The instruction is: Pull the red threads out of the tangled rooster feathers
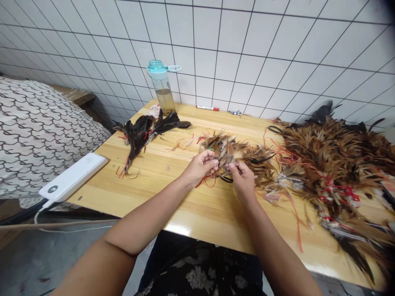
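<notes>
Over the middle of the wooden table, my left hand (201, 167) is closed in a pinch at the near edge of a strip of brown feathers (243, 150). My right hand (243, 176) pinches a little to the right, thumb against fingers, also at the feathers. A small gap lies between the two sets of fingertips, with greyish feather bits showing there. Exactly which feathers each hand grips is too small to make out. Red threads (210, 181) hang beside my left hand, and part of a black ring (226, 179) shows below the strip.
A large heap of tied brown feathers (321, 152) covers the table's right side. Black feather bundles (138, 131) lie left, before a water bottle (163, 90). A red marker (207, 108) lies near the tiled wall. A white power bank (74, 176) with a cable sits at the left edge.
</notes>
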### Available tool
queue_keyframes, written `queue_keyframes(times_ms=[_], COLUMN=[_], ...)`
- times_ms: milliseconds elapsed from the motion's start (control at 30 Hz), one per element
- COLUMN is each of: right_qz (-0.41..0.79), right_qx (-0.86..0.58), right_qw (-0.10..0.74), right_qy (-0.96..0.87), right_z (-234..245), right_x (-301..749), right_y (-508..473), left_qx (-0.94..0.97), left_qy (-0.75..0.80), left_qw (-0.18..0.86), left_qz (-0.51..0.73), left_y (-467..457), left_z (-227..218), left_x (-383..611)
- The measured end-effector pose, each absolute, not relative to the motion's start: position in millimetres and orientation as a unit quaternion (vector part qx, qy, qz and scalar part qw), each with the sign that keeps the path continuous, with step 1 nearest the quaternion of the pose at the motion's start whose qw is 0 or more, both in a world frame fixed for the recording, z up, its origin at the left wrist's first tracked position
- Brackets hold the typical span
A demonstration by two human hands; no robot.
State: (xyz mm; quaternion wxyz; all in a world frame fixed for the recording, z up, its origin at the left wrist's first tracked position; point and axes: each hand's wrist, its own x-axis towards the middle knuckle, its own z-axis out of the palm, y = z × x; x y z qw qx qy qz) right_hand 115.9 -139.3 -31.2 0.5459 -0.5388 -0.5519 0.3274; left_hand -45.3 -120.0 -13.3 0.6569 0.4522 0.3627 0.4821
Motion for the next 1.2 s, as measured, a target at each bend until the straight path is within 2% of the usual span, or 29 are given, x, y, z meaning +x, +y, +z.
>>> queue_keyframes(times_ms=[200,400,600,767,900,1033,1200], right_qz=[0.262,0.314,0.346,0.342,0.35,0.349,0.358], right_qx=[-0.534,-0.532,-0.536,-0.528,-0.539,-0.547,-0.536], right_qw=[0.501,0.467,0.481,0.514,0.582,0.636,0.639], right_qy=[-0.629,-0.633,-0.601,-0.584,-0.498,-0.419,-0.42], right_z=[-34,-39,-44,-35,-19,-10,-8], right_x=[111,109,107,109,120,132,129], right_y=[-140,-139,-138,-139,-139,-137,-139], left_qx=[0.456,0.511,0.537,0.509,0.563,0.715,0.833], left_qy=[0.376,0.385,0.382,0.385,0.42,0.416,0.383], left_qw=[0.652,0.604,0.606,0.61,0.516,0.363,0.195], left_qz=[0.475,0.475,0.446,0.47,0.49,0.429,0.348], left_y=[-121,-121,-123,-121,-118,-119,-123], left_z=[-15,-16,-13,-14,-17,-19,-29], left_x=[-42,-44,-44,-44,-47,-47,-37])
